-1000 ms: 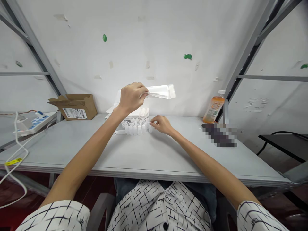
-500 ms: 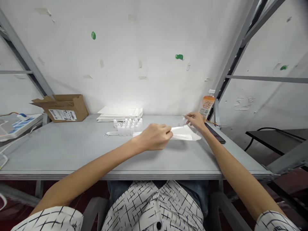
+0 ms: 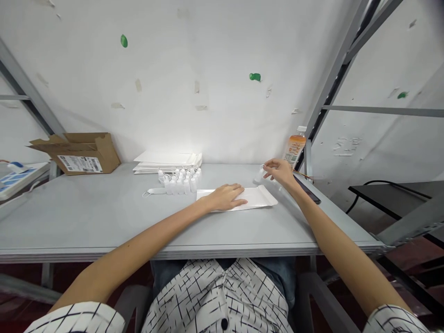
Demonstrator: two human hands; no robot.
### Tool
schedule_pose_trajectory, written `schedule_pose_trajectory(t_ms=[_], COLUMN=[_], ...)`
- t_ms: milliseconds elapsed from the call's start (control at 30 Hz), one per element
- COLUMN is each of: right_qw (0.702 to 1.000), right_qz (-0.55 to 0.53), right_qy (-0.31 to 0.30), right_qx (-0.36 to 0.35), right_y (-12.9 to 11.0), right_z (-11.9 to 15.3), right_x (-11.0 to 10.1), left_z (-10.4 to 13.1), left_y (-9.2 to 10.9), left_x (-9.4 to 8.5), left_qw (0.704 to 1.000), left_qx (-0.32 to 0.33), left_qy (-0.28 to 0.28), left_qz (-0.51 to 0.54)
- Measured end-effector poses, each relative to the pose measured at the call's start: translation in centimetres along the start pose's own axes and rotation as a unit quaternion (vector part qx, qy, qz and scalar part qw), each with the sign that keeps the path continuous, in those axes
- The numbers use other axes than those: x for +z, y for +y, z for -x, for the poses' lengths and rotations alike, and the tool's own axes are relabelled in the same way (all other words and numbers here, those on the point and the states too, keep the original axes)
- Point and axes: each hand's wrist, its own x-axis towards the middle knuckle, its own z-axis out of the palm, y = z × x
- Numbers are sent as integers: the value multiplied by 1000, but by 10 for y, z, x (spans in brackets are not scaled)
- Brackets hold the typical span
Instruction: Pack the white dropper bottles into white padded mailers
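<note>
My left hand (image 3: 227,197) lies flat on a white paper envelope (image 3: 258,197) on the grey table, its fingers stretched out to the right. At the envelope's far right corner, my right hand (image 3: 279,171) pinches a small white tag-like item (image 3: 259,175) with a loop at its top. Left of the envelope stands a cluster of small white bottle-shaped pieces (image 3: 180,184) with loops. One more such piece (image 3: 155,191) lies on its side at the cluster's left.
A stack of white envelopes (image 3: 166,162) rests against the wall. An open cardboard box (image 3: 81,155) stands at the back left. On the right are an orange drink bottle (image 3: 295,147) and a dark phone or tablet (image 3: 308,190). A white power strip (image 3: 22,178) lies far left.
My left hand has let go of the raised envelope and now lies open on it, with the envelope flat on the table. My right hand keeps its pinch on the small white item.
</note>
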Motion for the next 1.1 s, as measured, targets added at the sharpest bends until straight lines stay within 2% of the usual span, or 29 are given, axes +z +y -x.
schedule_pose_trajectory(t_ms=[100,267,433,600,900,1100], right_qw=[999,997,995,996,995,996], right_qz=[-50,-62,-40,-25,-1,-1], right_qy=[0,-40,-96,-84,-100,-83], right_qx=[16,32,11,5,-18,-25], right_y=[2,-1,-7,-6,-3,-8], right_z=[9,19,22,24,26,26], right_x=[-9,-12,-1,-4,3,-1], left_z=[-5,-4,1,8,10,11], left_y=[-5,-5,10,19,12,5], left_x=[3,9,6,3,1,-3], left_qw=[999,995,994,997,999,999], left_qx=[-7,-7,-32,-17,-20,-9], left_qy=[-17,49,96,71,43,26], left_qz=[47,91,35,-14,9,28])
